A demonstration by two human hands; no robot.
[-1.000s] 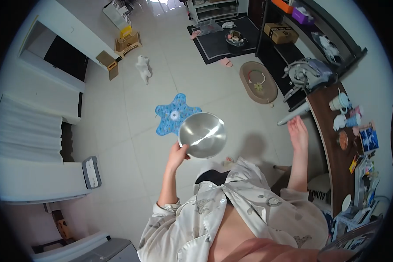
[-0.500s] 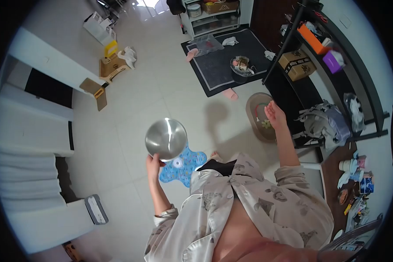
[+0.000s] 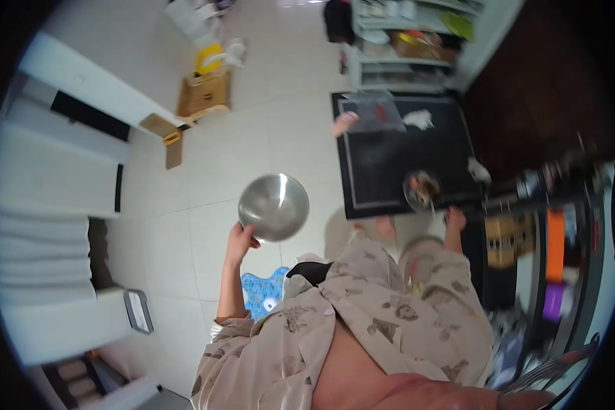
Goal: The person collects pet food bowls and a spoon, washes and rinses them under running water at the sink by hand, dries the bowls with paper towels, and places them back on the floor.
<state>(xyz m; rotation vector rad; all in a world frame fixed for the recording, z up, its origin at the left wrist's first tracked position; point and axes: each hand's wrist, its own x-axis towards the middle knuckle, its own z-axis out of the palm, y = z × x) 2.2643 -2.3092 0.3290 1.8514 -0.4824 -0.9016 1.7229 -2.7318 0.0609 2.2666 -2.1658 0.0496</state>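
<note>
A shiny metal bowl (image 3: 274, 207) is held over the tiled floor by my left hand (image 3: 241, 240), whose fingers and thumb pinch its near left rim. The bowl looks empty inside. My right hand (image 3: 456, 219) is at the right, near the edge of a dark shelf and beside the black mat (image 3: 383, 171). Its fingers are blurred, so I cannot make out their shape or anything in them. A round container with mixed contents (image 3: 421, 190) stands on the mat, just left of my right hand.
A blue patterned mat (image 3: 262, 290) lies on the floor below the bowl. Pink slippers (image 3: 385, 227), an oval pad (image 3: 411, 254) and a black shelf with a cardboard box (image 3: 509, 240) are at the right. A wooden pet-sized seat (image 3: 203, 96) stands far left.
The view has turned rightward, bringing the black mat and shelf closer. My left hand still holds the bowl. My right hand has moved from above the oval pad to the shelf edge.
</note>
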